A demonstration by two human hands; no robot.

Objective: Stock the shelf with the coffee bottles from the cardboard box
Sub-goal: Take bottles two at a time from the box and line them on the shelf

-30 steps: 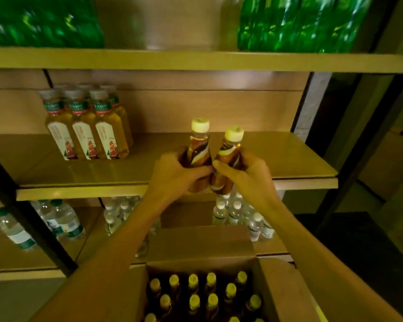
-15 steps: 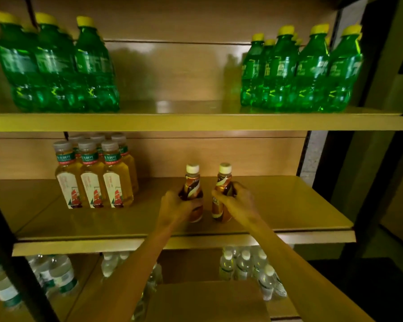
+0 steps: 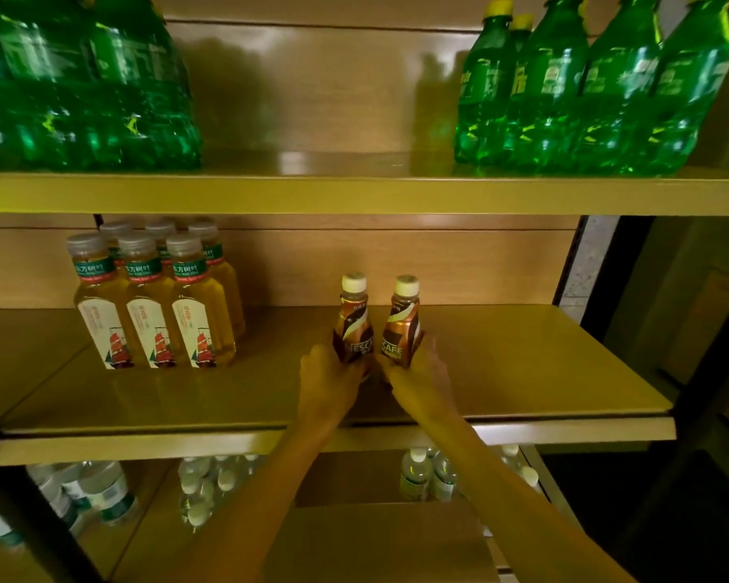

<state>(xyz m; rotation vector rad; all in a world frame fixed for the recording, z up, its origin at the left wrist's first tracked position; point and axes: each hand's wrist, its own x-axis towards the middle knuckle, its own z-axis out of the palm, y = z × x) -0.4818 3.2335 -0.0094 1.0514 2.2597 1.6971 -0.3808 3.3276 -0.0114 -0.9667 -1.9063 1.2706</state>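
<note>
Two brown coffee bottles with cream caps stand upright side by side on the middle shelf (image 3: 522, 372). My left hand (image 3: 327, 382) grips the base of the left coffee bottle (image 3: 353, 326). My right hand (image 3: 419, 378) grips the base of the right coffee bottle (image 3: 401, 328). The two bottles almost touch. Whether their bases rest on the shelf is hidden by my fingers. Only a flap of the cardboard box (image 3: 379, 540) shows at the bottom; its contents are out of view.
Several yellow tea bottles (image 3: 156, 300) stand at the left of the same shelf. Green soda bottles fill the top shelf at left (image 3: 81, 86) and right (image 3: 586, 90). Small water bottles (image 3: 426, 475) sit on the shelf below. A dark upright post (image 3: 691, 342) borders the right.
Both hands carried the two coffee bottles up from above the box and further back onto the middle shelf. The view tilted upward, so the open box dropped out of sight.
</note>
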